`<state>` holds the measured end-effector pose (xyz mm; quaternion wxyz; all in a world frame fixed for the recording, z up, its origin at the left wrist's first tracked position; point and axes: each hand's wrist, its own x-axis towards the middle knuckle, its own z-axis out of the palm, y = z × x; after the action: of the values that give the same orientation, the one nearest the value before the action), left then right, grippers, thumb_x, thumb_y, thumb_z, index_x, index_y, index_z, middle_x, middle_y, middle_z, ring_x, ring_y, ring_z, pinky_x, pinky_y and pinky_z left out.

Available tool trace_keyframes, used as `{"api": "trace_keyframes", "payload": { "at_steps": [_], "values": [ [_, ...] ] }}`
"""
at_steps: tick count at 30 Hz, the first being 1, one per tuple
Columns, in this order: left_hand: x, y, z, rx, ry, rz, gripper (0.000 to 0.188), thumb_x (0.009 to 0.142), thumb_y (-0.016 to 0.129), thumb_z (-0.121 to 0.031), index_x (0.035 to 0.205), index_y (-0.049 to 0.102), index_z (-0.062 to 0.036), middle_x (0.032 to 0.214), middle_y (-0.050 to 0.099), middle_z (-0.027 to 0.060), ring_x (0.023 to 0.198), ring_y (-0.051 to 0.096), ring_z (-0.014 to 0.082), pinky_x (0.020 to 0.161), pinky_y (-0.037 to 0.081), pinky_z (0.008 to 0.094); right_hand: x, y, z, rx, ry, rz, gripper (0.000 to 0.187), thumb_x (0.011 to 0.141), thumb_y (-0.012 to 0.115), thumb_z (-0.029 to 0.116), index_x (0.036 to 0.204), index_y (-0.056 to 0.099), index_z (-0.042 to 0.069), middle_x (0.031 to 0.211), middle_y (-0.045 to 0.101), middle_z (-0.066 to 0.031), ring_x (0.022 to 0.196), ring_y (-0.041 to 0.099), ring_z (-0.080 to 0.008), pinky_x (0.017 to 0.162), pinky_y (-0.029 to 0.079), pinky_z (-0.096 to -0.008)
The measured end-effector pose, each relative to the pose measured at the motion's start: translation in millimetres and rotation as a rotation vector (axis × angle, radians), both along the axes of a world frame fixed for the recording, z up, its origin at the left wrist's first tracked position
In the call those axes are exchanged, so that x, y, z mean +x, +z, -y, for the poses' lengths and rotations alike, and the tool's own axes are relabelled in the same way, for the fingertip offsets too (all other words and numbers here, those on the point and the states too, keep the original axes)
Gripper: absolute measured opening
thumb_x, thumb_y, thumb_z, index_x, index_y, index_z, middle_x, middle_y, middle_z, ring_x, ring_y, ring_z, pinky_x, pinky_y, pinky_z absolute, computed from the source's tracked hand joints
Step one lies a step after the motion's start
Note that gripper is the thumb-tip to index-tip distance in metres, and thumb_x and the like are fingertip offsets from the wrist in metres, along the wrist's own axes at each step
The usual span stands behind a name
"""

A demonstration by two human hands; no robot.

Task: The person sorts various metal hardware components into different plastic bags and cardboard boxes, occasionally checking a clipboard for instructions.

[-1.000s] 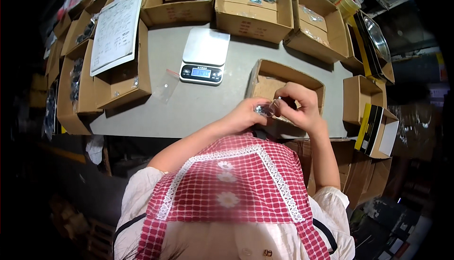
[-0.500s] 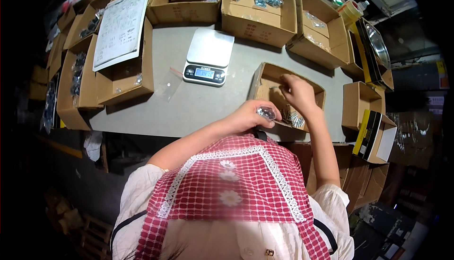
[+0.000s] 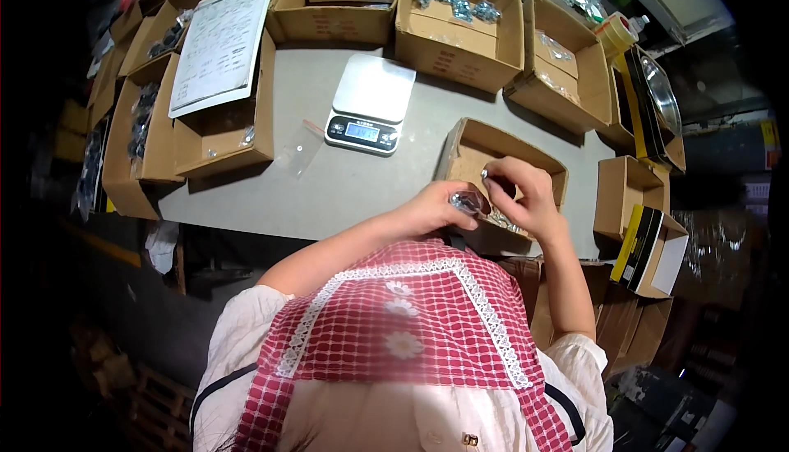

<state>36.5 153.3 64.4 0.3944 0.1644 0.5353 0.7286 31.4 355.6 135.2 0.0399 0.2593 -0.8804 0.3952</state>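
My left hand [image 3: 434, 207] is closed around a small clear plastic bag [image 3: 467, 201] with shiny metal pieces inside. Just to its right, my right hand [image 3: 532, 196] pinches a small shiny metal piece [image 3: 485, 174] between thumb and fingers, close to the bag's mouth. Both hands are over the near side of an open cardboard box [image 3: 526, 146]. Slim silvery pieces that look like screws [image 3: 503, 220] lie in the box's near part, partly hidden by my right hand.
A digital scale [image 3: 374, 94] stands on the grey table [image 3: 312, 197], beside a flat clear bag [image 3: 297, 156]. Cardboard boxes line the back and sides, one with bagged hardware [image 3: 456, 0]. A clipboard with paper [image 3: 222, 41] rests on boxes at left. Small boxes [image 3: 631, 185] stand at right.
My right hand has come up from inside the box toward the bag, now with a small metal piece in its fingers. My left hand stays around the bag. The view has shifted slightly.
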Motion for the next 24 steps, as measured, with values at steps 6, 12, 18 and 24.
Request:
{"api": "trace_keyframes", "payload": {
  "at_steps": [6, 12, 18, 24],
  "values": [
    [0, 1, 4, -0.009, -0.027, -0.016, 0.047, 0.077, 0.073, -0.002, 0.123, 0.06, 0.0001, 0.11, 0.067, 0.0083, 0.101, 0.063, 0.0159, 0.094, 0.048, 0.0288, 13, 29, 1, 0.199, 0.31, -0.044, 0.022, 0.076, 0.07, 0.007, 0.097, 0.067, 0.002, 0.128, 0.057, -0.0156, 0.122, 0.051, -0.038, 0.099, 0.045, -0.047],
    [-7, 22, 19, -0.05, -0.088, 0.028, 0.044, 0.08, 0.072, -0.006, 0.122, 0.061, -0.0001, 0.111, 0.067, 0.0081, 0.102, 0.062, 0.0153, 0.093, 0.047, 0.0284, 18, 29, 11, 0.084, 0.212, 0.104, 0.013, 0.086, 0.067, 0.007, 0.096, 0.064, 0.0, 0.127, 0.059, -0.0162, 0.118, 0.056, -0.0366, 0.095, 0.049, -0.0442],
    [-6, 35, 20, -0.089, 0.085, -0.252, 0.034, 0.097, 0.059, -0.014, 0.128, 0.06, 0.0017, 0.12, 0.066, 0.0093, 0.112, 0.059, 0.0146, 0.099, 0.045, 0.029, 8, 50, 13, 0.15, 0.078, 0.004, 0.015, 0.081, 0.069, 0.004, 0.096, 0.067, 0.002, 0.104, 0.067, -0.0109, 0.087, 0.067, -0.0323, 0.076, 0.055, -0.0373],
    [2, 54, 19, -0.079, 0.4, -0.352, 0.031, 0.101, 0.055, -0.012, 0.127, 0.062, 0.0025, 0.115, 0.069, 0.0112, 0.106, 0.063, 0.0146, 0.094, 0.05, 0.0282, 5, 53, 24, -0.025, -0.044, -0.03, 0.01, 0.083, 0.073, 0.007, 0.088, 0.068, 0.0, 0.09, 0.067, -0.0124, 0.077, 0.067, -0.0288, 0.068, 0.054, -0.0348]
  ]
}}
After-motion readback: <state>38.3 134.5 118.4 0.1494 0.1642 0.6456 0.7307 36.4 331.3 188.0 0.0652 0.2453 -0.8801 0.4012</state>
